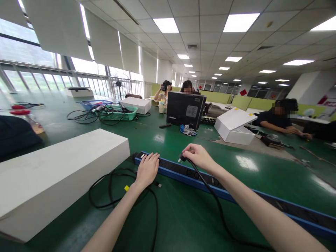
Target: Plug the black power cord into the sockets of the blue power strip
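A long blue and black power strip [175, 167] lies slantwise across the green table. My left hand [148, 169] rests on its far left end, fingers stretched out over the top. Between the fingertips of my right hand [198, 156] is a black power plug [181, 158], held just above the strip with its metal prongs showing, apart from the sockets. Its black cord [216, 201] runs down under my right forearm. Beside my left wrist lie a coiled black cable [110, 187] with a yellow tag [126, 188] and a small cable connector [158, 184].
A long white box [65, 168] stands at the left. Farther back are a green basket [118, 114] of cables, a black monitor [185, 110], gloves [188, 130] and an open white box [235, 126]. Several people sit around, one at the right [273, 117].
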`<state>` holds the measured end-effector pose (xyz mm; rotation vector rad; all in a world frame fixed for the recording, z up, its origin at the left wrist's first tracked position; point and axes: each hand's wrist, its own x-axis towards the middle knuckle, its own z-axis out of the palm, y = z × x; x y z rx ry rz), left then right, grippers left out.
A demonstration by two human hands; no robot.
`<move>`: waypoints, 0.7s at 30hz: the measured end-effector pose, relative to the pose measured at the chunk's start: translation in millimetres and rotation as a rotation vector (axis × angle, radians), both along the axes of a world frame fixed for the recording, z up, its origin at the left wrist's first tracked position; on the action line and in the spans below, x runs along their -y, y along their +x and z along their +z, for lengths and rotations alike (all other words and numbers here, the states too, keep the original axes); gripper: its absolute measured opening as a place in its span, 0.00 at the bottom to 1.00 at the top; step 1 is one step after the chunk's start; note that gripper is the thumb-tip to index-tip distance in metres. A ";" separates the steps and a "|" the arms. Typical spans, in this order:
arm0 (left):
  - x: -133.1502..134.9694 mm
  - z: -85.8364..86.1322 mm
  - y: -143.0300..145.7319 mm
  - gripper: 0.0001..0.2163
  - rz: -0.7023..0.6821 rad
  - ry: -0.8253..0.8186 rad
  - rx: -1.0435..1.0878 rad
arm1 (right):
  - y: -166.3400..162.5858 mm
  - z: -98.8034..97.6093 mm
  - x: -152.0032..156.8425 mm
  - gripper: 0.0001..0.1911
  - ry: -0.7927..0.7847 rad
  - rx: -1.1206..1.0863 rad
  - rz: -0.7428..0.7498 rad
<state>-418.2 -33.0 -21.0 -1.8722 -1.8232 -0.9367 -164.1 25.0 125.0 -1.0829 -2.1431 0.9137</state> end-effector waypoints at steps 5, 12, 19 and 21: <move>1.1 -1.5 -4.4 0.17 -0.019 0.035 0.038 | -64.5 -29.2 -17.3 0.08 0.091 0.159 -0.010; 0.0 -5.7 -2.6 0.17 -0.014 0.075 0.048 | -93.0 -64.4 -23.4 0.08 0.248 0.278 -0.120; -0.4 -7.9 -2.4 0.18 0.003 0.064 0.052 | -110.6 -62.9 -18.0 0.08 0.316 0.457 -0.179; -0.5 -8.0 -2.2 0.18 0.007 0.062 0.056 | -118.3 -61.4 -13.3 0.09 0.363 0.502 -0.192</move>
